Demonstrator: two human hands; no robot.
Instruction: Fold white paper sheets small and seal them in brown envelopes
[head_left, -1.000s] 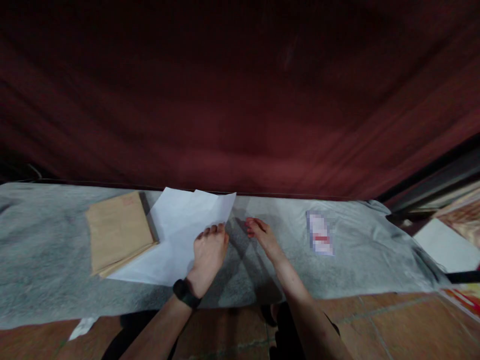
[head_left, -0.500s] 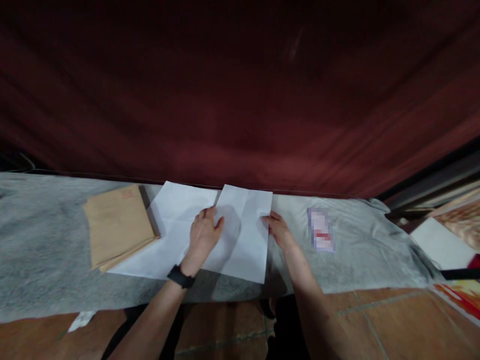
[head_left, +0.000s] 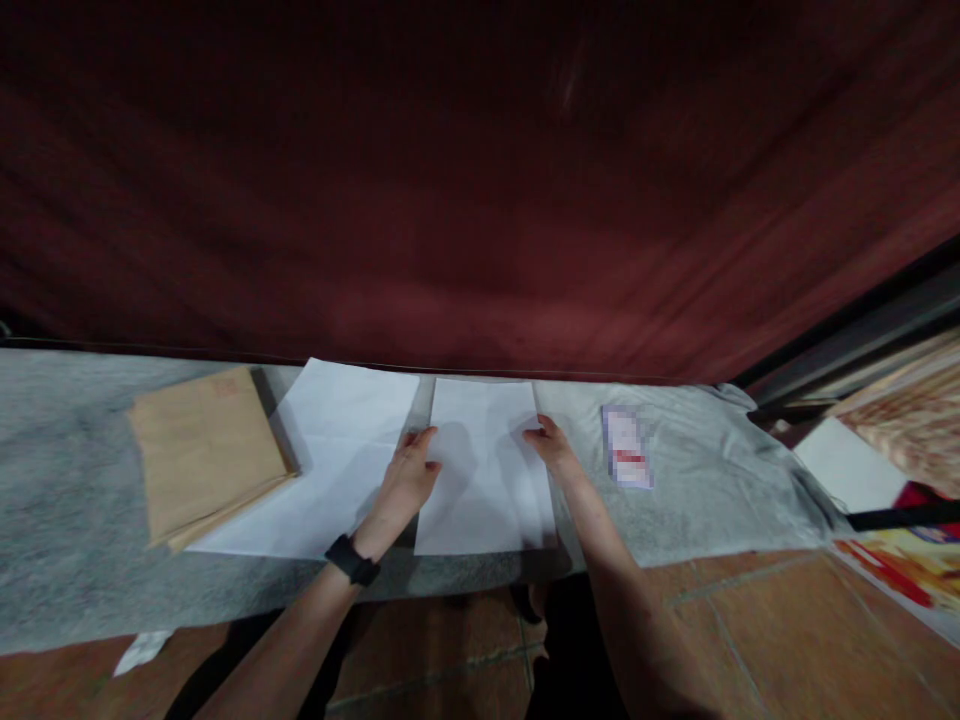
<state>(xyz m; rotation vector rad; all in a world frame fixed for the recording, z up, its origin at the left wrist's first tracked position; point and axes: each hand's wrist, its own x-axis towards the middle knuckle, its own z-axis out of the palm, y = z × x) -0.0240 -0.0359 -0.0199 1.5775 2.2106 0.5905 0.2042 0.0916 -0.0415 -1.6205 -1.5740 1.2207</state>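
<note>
A white sheet of paper (head_left: 480, 500) lies nearly straight on the grey cloth (head_left: 697, 500) in front of me. My left hand (head_left: 409, 472), with a black band on its wrist, is at the sheet's left edge, thumb and fingers apart. At the opposite edge, my right hand (head_left: 553, 442) pinches the sheet with its thumb on top. Farther left lie more white sheets (head_left: 322, 460), creased across and partly under a stack of brown envelopes (head_left: 210, 450). The undersides of my fingers are hidden.
To the right on the cloth is a small pale card with a red band, blurred out (head_left: 628, 448). A dark red curtain (head_left: 480, 250) hangs along the far edge. Below are floor tiles (head_left: 742, 610) and a white scrap (head_left: 142, 650). A white board (head_left: 851, 465) stands far right.
The sheet between my hands has turned from slanted to nearly straight and now lies apart from the left sheets. My left hand has moved from on top of it to its left edge.
</note>
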